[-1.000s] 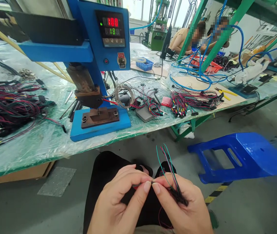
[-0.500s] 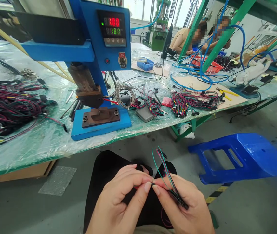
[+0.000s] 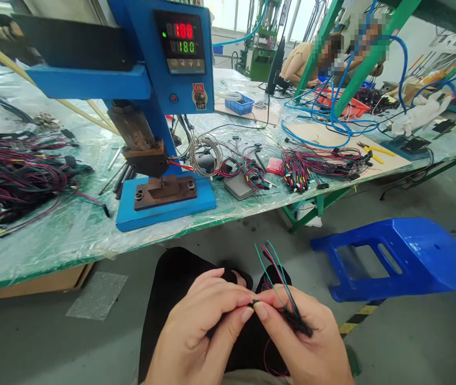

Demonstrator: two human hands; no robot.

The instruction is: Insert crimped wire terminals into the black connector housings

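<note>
Over my lap, my left hand and my right hand meet fingertip to fingertip. Between thumb and forefinger of each is a small dark piece, mostly covered by the fingertips. A wire harness with thin green, red and black wires runs through my right hand, its black sleeved part lying against the palm. The wires loop up above the knuckles, and a red strand hangs below between my wrists. My left hand's other fingers are loosely curled, and whatever lies behind them is hidden.
A blue heat press with a lit display stands at the bench edge. Wire bundles lie left and right of it, with yellow-handled pliers beyond. A blue stool stands right. Two people work at the back.
The wire loops above my right hand have shifted slightly right. My fingertips have moved a little on the small dark piece; both hands stay in nearly the same place.
</note>
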